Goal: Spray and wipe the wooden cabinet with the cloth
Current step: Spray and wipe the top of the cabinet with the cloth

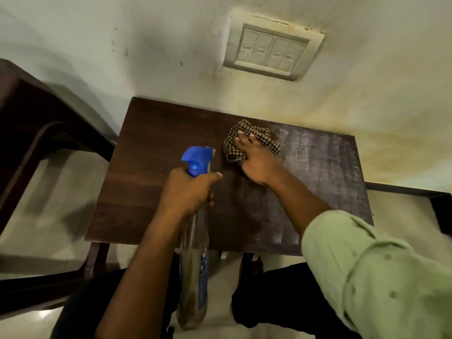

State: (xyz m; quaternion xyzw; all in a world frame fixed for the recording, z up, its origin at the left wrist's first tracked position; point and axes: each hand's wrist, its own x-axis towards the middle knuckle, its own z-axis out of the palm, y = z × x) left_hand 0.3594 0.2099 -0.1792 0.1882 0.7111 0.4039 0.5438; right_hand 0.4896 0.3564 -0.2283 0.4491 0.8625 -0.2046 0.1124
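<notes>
The dark wooden cabinet top point(159, 167) fills the middle of the view, set against the wall. Its right part point(322, 162) looks dusty and streaked; the left part looks darker and cleaner. A brown checked cloth point(247, 140) lies bunched on the top near the back. My right hand point(254, 160) presses down on the cloth with straight fingers. My left hand point(188, 192) grips the neck of a clear spray bottle point(195, 265) with a blue trigger head point(198, 157), held over the cabinet's front half, nozzle pointing left.
A dark wooden chair or frame point(36, 133) stands at the left. A switch plate point(271, 52) is on the stained wall behind. A dark rail point(415, 192) runs off to the right. Pale tiled floor point(61, 192) shows around the cabinet.
</notes>
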